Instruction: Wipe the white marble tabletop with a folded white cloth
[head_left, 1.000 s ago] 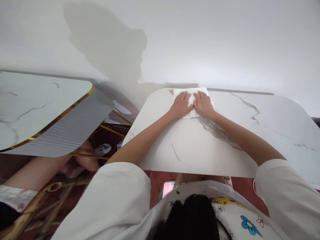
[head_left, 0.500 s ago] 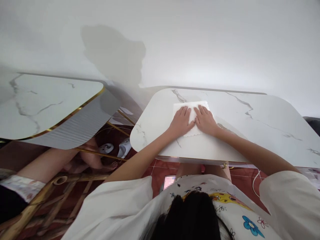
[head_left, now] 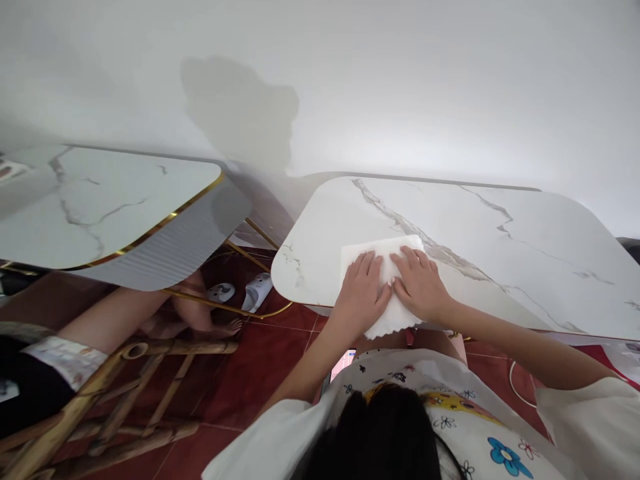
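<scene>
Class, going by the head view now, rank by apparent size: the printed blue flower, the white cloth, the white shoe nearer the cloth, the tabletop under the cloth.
1. Tabletop
2. White cloth
3. Blue flower and white shoe: too alike to rank, the flower being nearer the camera.

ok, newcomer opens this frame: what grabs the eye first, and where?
The left hand and right hand, side by side on a white cloth at the near edge of the marble-patterned table. Then the grey shadow on the wall, left of centre, and the gold-edged table at far left.
</scene>
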`<state>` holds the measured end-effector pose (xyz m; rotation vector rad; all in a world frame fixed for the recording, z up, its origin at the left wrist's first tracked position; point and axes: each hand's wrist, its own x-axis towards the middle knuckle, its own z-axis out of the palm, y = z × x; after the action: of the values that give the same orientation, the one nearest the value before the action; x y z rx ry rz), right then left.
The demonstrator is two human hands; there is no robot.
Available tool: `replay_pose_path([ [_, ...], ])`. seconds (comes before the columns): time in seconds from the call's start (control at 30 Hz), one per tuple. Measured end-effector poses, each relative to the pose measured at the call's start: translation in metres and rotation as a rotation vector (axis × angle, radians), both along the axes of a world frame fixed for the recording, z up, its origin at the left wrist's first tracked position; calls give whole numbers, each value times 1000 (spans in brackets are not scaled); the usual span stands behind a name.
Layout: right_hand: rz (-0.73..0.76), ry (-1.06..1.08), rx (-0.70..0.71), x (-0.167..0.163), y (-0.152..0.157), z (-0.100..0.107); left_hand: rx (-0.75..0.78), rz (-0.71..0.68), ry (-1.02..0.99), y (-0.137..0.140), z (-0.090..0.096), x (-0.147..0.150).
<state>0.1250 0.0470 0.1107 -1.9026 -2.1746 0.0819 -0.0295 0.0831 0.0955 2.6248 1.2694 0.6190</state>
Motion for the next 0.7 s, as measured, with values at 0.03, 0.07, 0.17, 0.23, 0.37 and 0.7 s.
replay_pose_path([
  [0.03, -1, 10, -4, -1, 0, 0, -3, 11, -23, -2, 0, -1],
  [0.07, -2, 22, -3, -2, 1, 0, -4, 22, -43, -3, -1, -2],
  [0.17, 8, 55, 21, -4, 7, -2, 4, 58, -74, -1, -5, -4],
  [0.23, 16, 68, 30, -6, 13, -5, 9, 75, -73, 4, -7, -5],
  [0.37, 17, 68, 40, -11, 29, -8, 11, 68, -43, 23, -9, -9],
  [0.7, 53, 92, 110, -15, 87, -12, 68, 88, 14, 79, -13, -13],
])
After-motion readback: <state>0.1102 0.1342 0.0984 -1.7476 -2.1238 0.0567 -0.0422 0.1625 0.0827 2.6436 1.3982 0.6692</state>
